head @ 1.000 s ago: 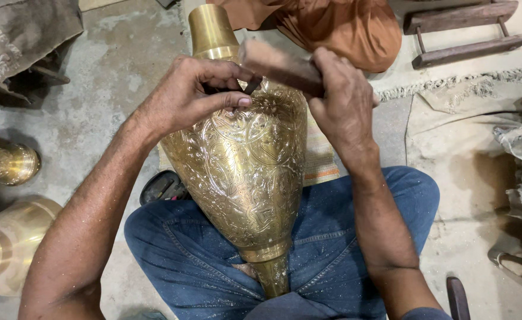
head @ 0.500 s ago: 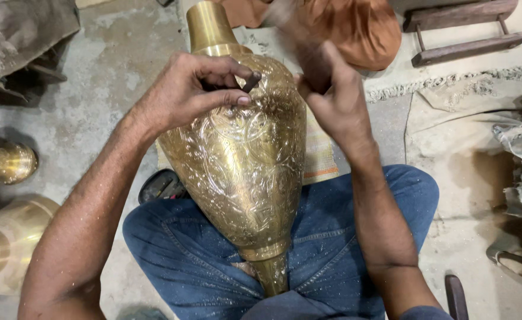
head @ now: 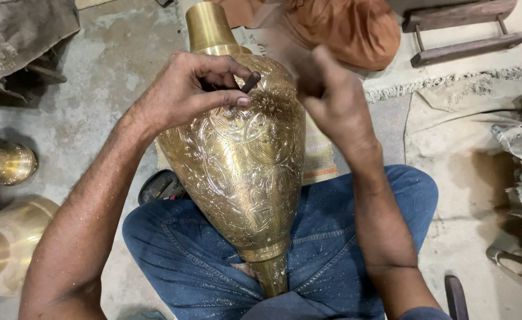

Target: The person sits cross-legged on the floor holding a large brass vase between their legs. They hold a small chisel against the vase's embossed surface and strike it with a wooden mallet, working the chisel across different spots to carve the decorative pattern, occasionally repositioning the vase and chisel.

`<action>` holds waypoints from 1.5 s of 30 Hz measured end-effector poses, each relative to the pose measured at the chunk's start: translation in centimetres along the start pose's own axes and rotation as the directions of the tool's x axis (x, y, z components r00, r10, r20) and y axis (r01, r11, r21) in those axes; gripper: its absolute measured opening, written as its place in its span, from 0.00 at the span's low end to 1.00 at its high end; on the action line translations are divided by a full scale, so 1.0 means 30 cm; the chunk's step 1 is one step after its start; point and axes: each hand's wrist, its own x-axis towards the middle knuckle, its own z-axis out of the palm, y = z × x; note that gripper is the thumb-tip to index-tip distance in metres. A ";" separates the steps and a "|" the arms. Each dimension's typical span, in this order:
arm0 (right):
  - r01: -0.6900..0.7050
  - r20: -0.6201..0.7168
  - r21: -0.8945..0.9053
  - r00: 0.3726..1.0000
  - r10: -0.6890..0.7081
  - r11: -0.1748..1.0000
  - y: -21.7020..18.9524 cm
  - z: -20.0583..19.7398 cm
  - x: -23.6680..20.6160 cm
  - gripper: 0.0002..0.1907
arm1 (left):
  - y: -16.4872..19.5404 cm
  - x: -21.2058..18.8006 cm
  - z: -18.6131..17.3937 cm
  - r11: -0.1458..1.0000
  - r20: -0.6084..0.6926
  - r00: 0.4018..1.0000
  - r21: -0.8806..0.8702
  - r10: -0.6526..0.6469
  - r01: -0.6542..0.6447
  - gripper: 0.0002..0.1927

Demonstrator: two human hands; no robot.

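A large engraved brass vase (head: 243, 166) lies across my lap, its neck pointing away from me and its foot between my jeans-clad legs (head: 332, 249). My left hand (head: 184, 98) rests on the vase's shoulder and pinches a small dark chisel (head: 251, 81), tip against the metal. My right hand (head: 335, 104) is just right of the chisel, lifted off the vase and blurred by motion. It grips a wooden mallet (head: 276, 41), which shows only as a faint brown smear above the hand.
Two brass vessels (head: 3, 163) (head: 6, 246) stand on the concrete floor at the left. An orange cloth bundle (head: 350, 29) and a wooden frame (head: 462, 35) lie beyond the vase. Grey sacking (head: 24, 41) is top left, a black object (head: 160, 186) by my left thigh.
The mallet lay against the chisel head a second ago. My right hand has since lifted it up and away in a swing. My left hand and the vase stay put.
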 end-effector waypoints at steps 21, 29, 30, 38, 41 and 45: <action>0.131 0.081 -0.424 0.991 -0.106 0.896 0.042 0.036 0.007 0.24 | -0.019 -0.012 0.038 0.997 -0.005 0.997 0.016 -0.077 0.077 0.19; 0.058 -0.235 0.430 0.971 0.049 0.901 0.015 0.026 0.016 0.25 | -0.022 -0.006 0.026 0.998 0.004 0.999 0.035 0.049 -0.050 0.20; -0.037 -0.193 0.528 0.968 0.162 0.848 0.014 0.028 0.020 0.19 | -0.020 -0.006 0.026 0.998 -0.001 0.999 0.046 0.051 -0.051 0.20; 0.267 -0.317 -0.104 0.904 -0.286 0.958 0.011 0.024 0.025 0.22 | -0.014 0.004 0.025 0.997 0.014 0.998 0.046 0.060 -0.060 0.17; 0.319 -0.063 -0.104 0.943 -0.327 0.942 0.002 0.007 0.014 0.19 | -0.010 0.005 0.023 0.997 0.013 1.000 0.074 0.003 -0.004 0.14; 0.074 -0.158 -0.145 0.983 -0.097 0.987 0.009 0.002 0.003 0.15 | -0.009 0.004 0.021 1.000 0.013 1.000 0.012 -0.005 0.005 0.18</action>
